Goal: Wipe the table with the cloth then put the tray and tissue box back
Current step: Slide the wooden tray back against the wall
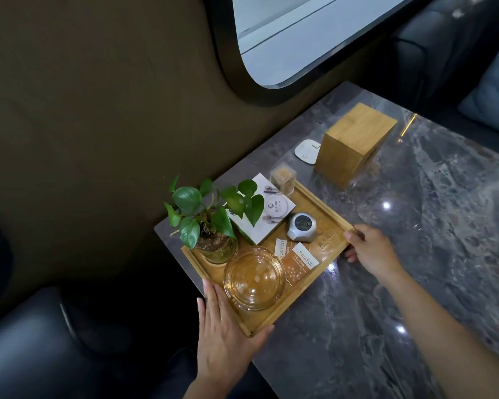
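Both hands grip the wooden tray (333, 210): left hand (228, 321) spread flat along its near end rim, thumb hooked round the corner; right hand (369, 249) clasps the rim on the worktop's inner side. Tray sits at the worktop (415, 254) wall-side near corner; tissue box (354, 145) stands further along that edge. Best kept level and slid slowly, since the plant (210, 217) and glass ashtray (254, 280) could tip. Cards (300, 260) read "taikoo".
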